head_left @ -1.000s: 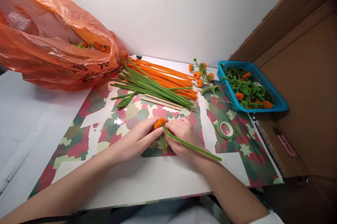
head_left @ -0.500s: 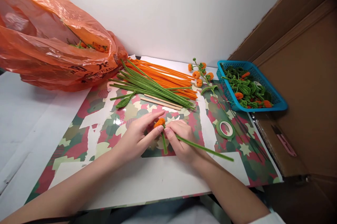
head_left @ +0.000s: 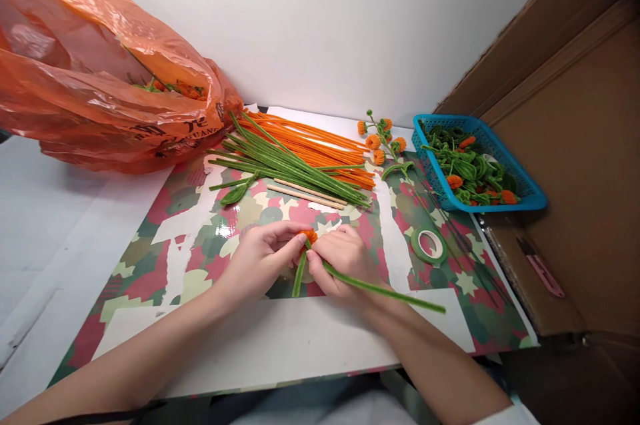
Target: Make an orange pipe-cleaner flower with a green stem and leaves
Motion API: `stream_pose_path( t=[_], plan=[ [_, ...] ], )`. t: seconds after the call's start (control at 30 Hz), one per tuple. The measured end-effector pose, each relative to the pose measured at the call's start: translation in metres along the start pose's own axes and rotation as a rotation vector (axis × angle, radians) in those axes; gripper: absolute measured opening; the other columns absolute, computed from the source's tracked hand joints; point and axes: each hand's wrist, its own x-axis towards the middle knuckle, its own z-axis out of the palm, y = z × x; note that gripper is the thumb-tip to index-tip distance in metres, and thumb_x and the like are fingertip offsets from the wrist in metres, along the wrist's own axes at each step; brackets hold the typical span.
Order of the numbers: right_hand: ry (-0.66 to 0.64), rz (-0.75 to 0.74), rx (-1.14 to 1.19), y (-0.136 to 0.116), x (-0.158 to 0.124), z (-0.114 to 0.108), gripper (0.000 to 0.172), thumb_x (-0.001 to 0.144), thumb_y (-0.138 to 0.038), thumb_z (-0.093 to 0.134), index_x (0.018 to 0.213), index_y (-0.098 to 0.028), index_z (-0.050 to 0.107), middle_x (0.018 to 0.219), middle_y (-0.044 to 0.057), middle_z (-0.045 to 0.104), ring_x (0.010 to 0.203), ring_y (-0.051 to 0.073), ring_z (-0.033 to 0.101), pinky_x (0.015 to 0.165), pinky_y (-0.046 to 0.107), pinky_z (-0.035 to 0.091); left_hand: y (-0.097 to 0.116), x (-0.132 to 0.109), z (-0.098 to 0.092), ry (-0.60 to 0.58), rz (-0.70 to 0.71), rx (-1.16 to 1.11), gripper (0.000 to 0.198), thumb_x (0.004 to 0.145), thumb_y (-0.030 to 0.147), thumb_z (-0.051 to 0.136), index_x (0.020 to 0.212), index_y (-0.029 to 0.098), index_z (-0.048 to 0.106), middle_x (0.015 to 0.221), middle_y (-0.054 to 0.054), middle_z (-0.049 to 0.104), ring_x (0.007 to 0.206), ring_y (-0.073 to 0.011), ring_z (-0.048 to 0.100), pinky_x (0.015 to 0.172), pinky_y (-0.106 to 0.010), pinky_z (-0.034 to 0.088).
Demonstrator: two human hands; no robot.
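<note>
My left hand and my right hand meet at the middle of the patterned mat. Together they pinch a small orange pipe-cleaner bud where a green pipe cleaner joins it. The long green end runs right past my right wrist; a short green end hangs down between my hands. Both hands have their fingers closed.
Bundles of green pipe cleaners and orange pipe cleaners lie behind my hands with two wooden sticks. A finished flower sprig, green tape roll, blue basket and orange plastic bag surround them. Cardboard stands at right.
The orange bud has sunk deeper between my fingertips. My left fingers have closed over it, and the short green end has swung down to the left.
</note>
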Motion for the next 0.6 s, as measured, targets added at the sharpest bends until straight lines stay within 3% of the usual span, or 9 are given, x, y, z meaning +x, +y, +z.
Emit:
stream_pose_path(
  t=[0.13, 0.27, 0.43, 0.6],
  plan=[
    [-0.007, -0.037, -0.038, 0.002, 0.000, -0.002, 0.028, 0.086, -0.019, 0.039, 0.058, -0.020, 0.043, 0.050, -0.003, 0.046, 0.050, 0.012, 0.037, 0.061, 0.032, 0.028, 0.000, 0.002, -0.001, -0.010, -0.086, -0.086, 0.038, 0.074, 0.048, 0.072, 0.094, 0.016, 0.069, 0.072, -0.002, 0.070, 0.057, -0.0150, 0.063, 0.051, -0.024, 0.054],
    [0.076, -0.018, -0.016, 0.004, 0.001, -0.006, 0.024, 0.084, -0.021, 0.044, 0.061, -0.020, 0.048, 0.053, -0.002, 0.051, 0.052, 0.013, 0.042, 0.060, 0.032, 0.030, -0.003, 0.006, -0.006, -0.110, -0.135, -0.136, 0.034, 0.075, 0.046, 0.073, 0.090, 0.016, 0.069, 0.070, -0.002, 0.069, 0.059, -0.0137, 0.064, 0.058, -0.024, 0.055],
    [0.177, 0.036, 0.149, 0.005, 0.001, -0.012, 0.019, 0.092, -0.018, 0.042, 0.090, -0.019, 0.061, 0.072, 0.003, 0.067, 0.065, 0.016, 0.057, 0.066, 0.032, 0.039, -0.008, 0.008, -0.008, -0.230, -0.101, -0.294, 0.030, 0.079, 0.039, 0.072, 0.098, 0.017, 0.068, 0.083, -0.003, 0.068, 0.069, -0.0135, 0.064, 0.068, -0.025, 0.055],
    [0.164, 0.042, 0.325, 0.006, 0.000, -0.011, 0.027, 0.097, -0.015, 0.036, 0.107, -0.021, 0.060, 0.088, 0.005, 0.070, 0.078, 0.017, 0.063, 0.072, 0.031, 0.047, -0.011, 0.008, -0.003, -0.272, -0.103, -0.414, 0.030, 0.079, 0.037, 0.073, 0.099, 0.016, 0.066, 0.087, -0.004, 0.066, 0.075, -0.0141, 0.064, 0.073, -0.028, 0.055]
  ],
)
